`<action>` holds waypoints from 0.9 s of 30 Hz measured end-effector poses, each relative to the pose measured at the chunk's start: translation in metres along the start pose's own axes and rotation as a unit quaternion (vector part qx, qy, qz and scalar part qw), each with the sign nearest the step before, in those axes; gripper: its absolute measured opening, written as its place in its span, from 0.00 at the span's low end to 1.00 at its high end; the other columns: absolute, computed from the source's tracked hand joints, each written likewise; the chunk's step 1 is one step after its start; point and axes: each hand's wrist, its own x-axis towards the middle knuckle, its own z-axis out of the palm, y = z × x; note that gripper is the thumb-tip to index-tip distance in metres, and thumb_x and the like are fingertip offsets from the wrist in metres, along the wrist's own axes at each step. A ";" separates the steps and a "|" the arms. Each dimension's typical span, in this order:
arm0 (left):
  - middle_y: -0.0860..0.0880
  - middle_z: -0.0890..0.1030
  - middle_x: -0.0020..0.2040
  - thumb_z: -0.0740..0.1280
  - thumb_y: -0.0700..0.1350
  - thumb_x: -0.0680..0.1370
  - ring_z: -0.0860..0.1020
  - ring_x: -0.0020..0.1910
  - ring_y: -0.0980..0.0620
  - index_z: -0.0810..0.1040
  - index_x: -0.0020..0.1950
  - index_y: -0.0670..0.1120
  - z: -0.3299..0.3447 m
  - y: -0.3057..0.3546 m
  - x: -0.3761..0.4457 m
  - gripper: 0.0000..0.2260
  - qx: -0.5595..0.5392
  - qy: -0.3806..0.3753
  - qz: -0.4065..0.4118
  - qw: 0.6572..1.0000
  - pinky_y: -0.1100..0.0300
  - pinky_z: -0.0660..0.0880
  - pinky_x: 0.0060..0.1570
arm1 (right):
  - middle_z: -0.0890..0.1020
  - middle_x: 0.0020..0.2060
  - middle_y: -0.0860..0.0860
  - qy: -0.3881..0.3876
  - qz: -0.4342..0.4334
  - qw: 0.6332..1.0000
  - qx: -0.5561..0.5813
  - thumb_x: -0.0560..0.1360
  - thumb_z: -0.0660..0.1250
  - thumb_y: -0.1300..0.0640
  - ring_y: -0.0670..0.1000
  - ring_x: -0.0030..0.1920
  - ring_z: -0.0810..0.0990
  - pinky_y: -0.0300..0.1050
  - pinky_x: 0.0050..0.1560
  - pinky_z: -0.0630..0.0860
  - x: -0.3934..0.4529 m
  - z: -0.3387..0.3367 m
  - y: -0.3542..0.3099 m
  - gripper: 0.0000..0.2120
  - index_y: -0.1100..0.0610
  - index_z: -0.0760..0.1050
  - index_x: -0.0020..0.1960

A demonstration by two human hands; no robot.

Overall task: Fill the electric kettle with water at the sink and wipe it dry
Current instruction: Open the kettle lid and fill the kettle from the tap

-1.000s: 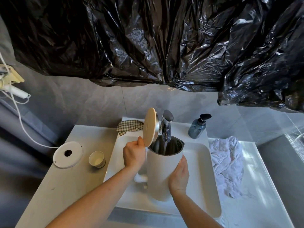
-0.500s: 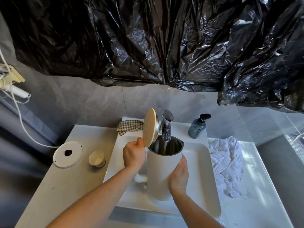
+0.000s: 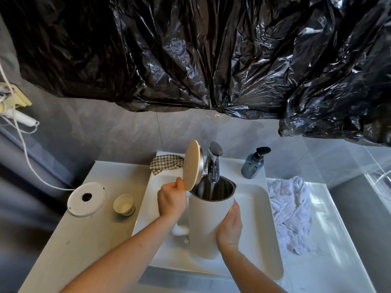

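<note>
The white electric kettle (image 3: 206,225) stands upright in the white sink (image 3: 261,225), its mouth right under the chrome faucet (image 3: 213,163). A stream of water falls into its steel inside. Its round lid (image 3: 191,164) is flipped up on the left. My left hand (image 3: 171,199) grips the kettle's handle, thumb up by the lid's lower edge. My right hand (image 3: 229,227) presses flat against the kettle's right side. A crumpled white towel (image 3: 291,212) lies on the counter to the right of the sink.
The kettle's round base (image 3: 86,198) with its white cord and a small cup (image 3: 124,204) sit on the counter at the left. A checked cloth (image 3: 166,163) lies behind the sink, a soap dispenser (image 3: 254,163) to the faucet's right. Black plastic sheeting (image 3: 211,56) hangs above.
</note>
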 end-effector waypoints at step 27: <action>0.49 0.75 0.27 0.59 0.48 0.83 0.73 0.29 0.54 0.77 0.32 0.39 -0.002 0.003 -0.001 0.23 0.031 -0.001 -0.001 1.000 0.61 0.64 0.28 | 0.76 0.74 0.48 0.002 -0.011 1.000 0.004 0.74 0.46 0.30 0.51 0.75 0.71 0.56 0.79 0.63 0.002 0.000 0.002 0.40 0.49 0.70 0.78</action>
